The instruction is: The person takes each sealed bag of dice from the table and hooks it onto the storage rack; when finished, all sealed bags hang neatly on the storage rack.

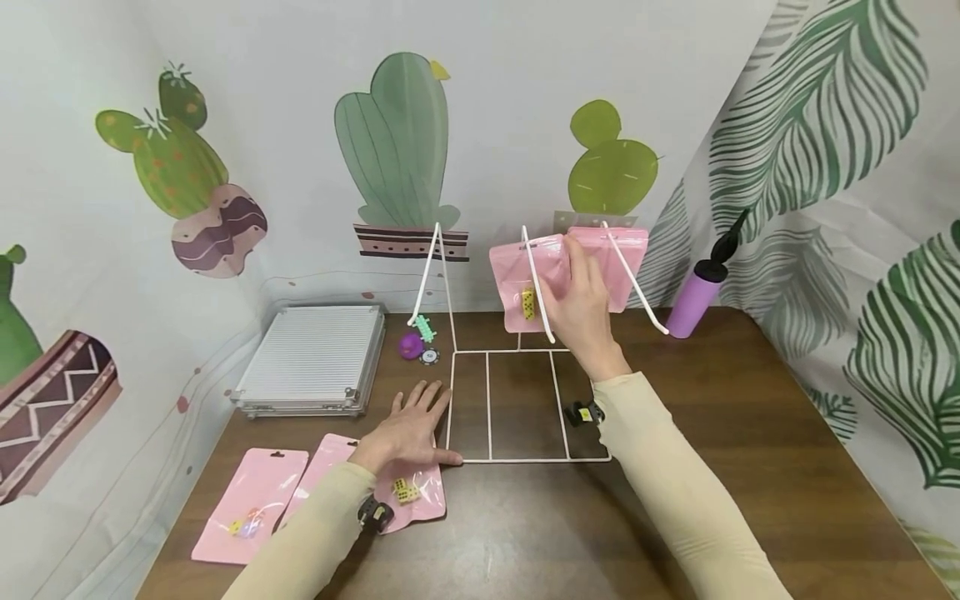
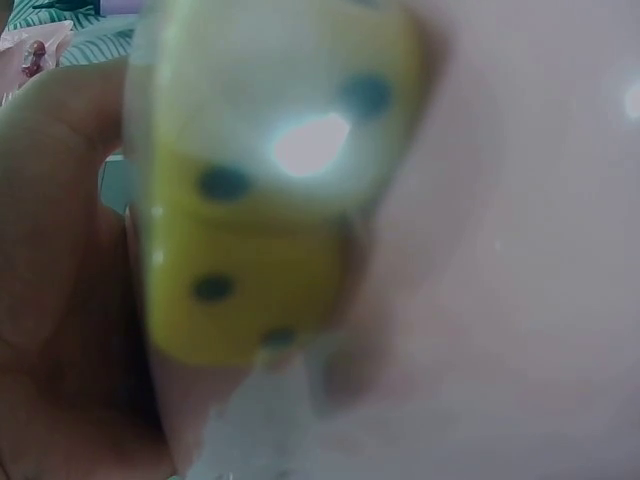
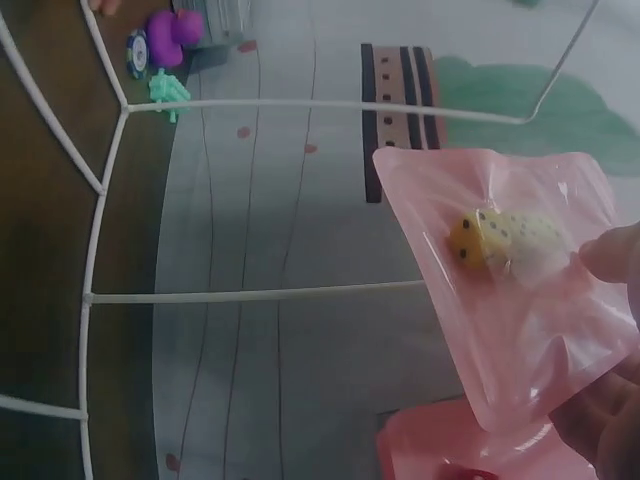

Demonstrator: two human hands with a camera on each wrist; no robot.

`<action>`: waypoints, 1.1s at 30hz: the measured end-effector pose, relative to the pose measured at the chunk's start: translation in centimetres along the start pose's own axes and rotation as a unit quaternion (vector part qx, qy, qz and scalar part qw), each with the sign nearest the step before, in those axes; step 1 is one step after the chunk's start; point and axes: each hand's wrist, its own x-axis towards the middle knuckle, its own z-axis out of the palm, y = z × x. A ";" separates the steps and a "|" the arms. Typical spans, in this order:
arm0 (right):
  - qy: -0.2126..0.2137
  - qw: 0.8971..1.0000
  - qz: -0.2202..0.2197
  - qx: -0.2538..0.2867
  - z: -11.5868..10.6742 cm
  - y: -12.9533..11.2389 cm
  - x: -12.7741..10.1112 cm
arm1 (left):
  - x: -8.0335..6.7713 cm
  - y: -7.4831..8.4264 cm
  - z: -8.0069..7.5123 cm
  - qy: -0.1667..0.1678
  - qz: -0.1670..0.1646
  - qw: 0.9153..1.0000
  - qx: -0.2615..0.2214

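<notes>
A white wire rack (image 1: 525, 459) stands on the brown table, its prongs sloping up and back. My right hand (image 1: 564, 279) pinches a pink pouch (image 1: 510, 275) holding yellow dice (image 1: 528, 303) at one prong. The right wrist view shows that pouch (image 3: 510, 300), its dice (image 3: 505, 240) and my fingertips (image 3: 610, 255) on its edge. A second pink pouch (image 1: 626, 250) hangs on the prong to the right. My left hand (image 1: 411, 421) lies flat by the rack's front corner, partly on another pink pouch (image 1: 420, 500) with dice (image 2: 260, 230). A further pouch (image 1: 251, 504) lies to its left.
A white ribbed panel (image 1: 311, 358) lies at the back left. A purple toy (image 1: 410, 344), a green toy (image 1: 426, 327) and a chip (image 1: 429, 357) sit near the rack's left upright. A purple pump (image 1: 697, 296) leans at the back right. Cactus-print backdrops close in the table.
</notes>
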 end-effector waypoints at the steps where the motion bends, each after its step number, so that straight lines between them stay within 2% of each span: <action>1: -0.001 1.000 0.008 -0.001 0.3 0.1 0.2 | 0.0 0.0 0.0 -0.001 0.001 1.000 0.000; 5: -0.003 1.000 0.027 -0.005 0.8 0.2 0.5 | 0.1 0.0 0.0 -0.003 0.000 1.000 -0.001; 13: -0.006 0.999 0.035 -0.013 1.1 0.3 0.6 | 0.1 -0.1 -0.2 0.002 -0.004 1.000 0.001; 17: 0.024 0.999 0.031 -0.016 0.9 0.4 0.3 | 0.1 -0.1 -0.1 0.000 -0.002 1.000 -0.002; 21: 0.052 0.999 0.009 -0.001 0.6 0.3 0.0 | 0.1 0.0 -0.1 0.003 0.000 1.000 -0.002; 33: 0.023 0.999 -0.007 0.021 -0.5 0.3 -1.4 | -0.1 0.2 -0.2 0.007 0.005 1.000 -0.011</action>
